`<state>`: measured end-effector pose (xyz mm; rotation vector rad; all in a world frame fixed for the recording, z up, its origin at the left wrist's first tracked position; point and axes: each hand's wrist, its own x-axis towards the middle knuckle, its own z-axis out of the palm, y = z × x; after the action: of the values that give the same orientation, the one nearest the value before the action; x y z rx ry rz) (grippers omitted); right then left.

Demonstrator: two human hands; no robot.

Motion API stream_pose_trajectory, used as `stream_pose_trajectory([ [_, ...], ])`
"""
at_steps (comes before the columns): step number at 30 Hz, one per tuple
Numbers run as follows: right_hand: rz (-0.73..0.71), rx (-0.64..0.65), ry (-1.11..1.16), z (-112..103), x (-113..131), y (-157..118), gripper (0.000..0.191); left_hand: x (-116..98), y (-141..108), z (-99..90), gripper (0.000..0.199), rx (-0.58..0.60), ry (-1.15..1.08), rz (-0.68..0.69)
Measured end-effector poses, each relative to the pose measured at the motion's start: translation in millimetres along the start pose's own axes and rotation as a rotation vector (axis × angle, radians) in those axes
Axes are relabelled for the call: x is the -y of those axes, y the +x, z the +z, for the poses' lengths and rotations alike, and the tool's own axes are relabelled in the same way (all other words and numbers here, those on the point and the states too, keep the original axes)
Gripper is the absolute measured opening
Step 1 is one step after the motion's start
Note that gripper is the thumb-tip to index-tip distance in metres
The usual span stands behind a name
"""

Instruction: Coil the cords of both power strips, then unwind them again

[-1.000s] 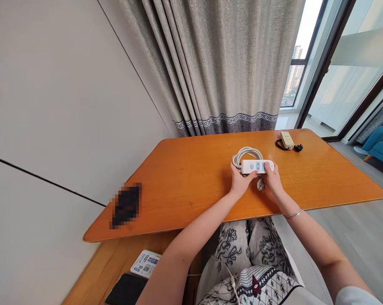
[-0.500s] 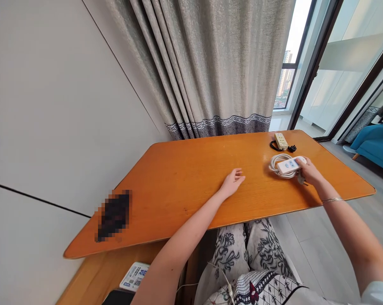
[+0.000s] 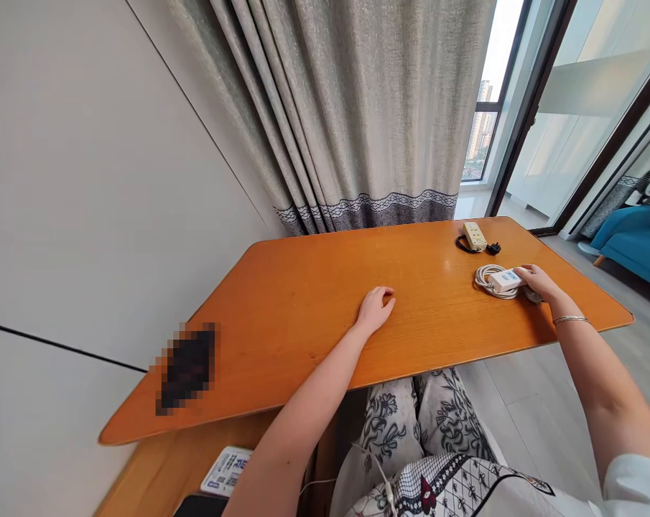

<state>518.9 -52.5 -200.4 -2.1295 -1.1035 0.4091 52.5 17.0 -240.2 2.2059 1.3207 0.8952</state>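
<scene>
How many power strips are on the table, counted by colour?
White power strip, under the right hand: 1
Beige power strip, at the far edge: 1
Total: 2

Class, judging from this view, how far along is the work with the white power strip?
Done: the white power strip, cord coiled, lies at the table's right end, near the beige power strip. In hand: the right hand rests on it; the left hand lies flat mid-table. Left: letting go.
</scene>
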Motion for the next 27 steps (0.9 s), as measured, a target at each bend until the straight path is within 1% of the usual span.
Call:
stream_pose_trajectory([
  [2,0.017,-0.035,-0.188,-2,1,1,0.054,0,0,0.1,0.016,0.01,0.034,0.016],
  [4,0.008,-0.022,-0.305,-3,3,0,0.058,0,0,0.1,0.016,0.017,0.044,0.025],
  [7,-0.033,-0.025,-0.394,-4,9,-3,0.061,-2,-1,-0.3,0.017,0.025,0.074,0.037],
  [10,-0.051,-0.073,-0.428,-2,18,-7,0.063,-5,-2,-0.9,0.017,0.025,0.08,0.045],
  [12,-0.108,-0.111,-0.421,3,28,-13,0.06,-6,-2,-1.2,0.016,0.025,0.068,0.048],
  [13,-0.168,-0.135,-0.416,7,35,-17,0.057,-6,-2,-1.3,0.015,0.024,0.061,0.047],
  [15,-0.353,-0.192,-0.389,21,53,-31,0.05,-6,-2,-1.4,0.015,0.021,0.046,0.044],
  [17,-0.58,-0.229,-0.328,42,75,-52,0.042,-6,-2,-1.6,0.015,0.016,0.032,0.044],
  [18,-0.683,-0.217,-0.292,55,87,-64,0.039,-6,-2,-1.8,0.015,0.015,0.027,0.044],
  [19,-0.764,-0.177,-0.26,69,99,-76,0.037,-6,-2,-2.1,0.015,0.017,0.024,0.044],
  [20,-0.832,-0.102,-0.245,84,110,-89,0.036,-6,-2,-2.6,0.015,0.02,0.023,0.042],
  [22,-0.903,0.057,-0.249,115,130,-113,0.038,-7,-2,-4.1,0.015,0.032,0.027,0.039],
  [25,-0.9,0.268,-0.355,153,148,-139,0.047,-9,-3,-6.4,0.015,0.052,0.041,0.039],
  [27,-0.867,0.344,-0.432,169,151,-147,0.053,-9,-3,-7.4,0.016,0.061,0.049,0.045],
])
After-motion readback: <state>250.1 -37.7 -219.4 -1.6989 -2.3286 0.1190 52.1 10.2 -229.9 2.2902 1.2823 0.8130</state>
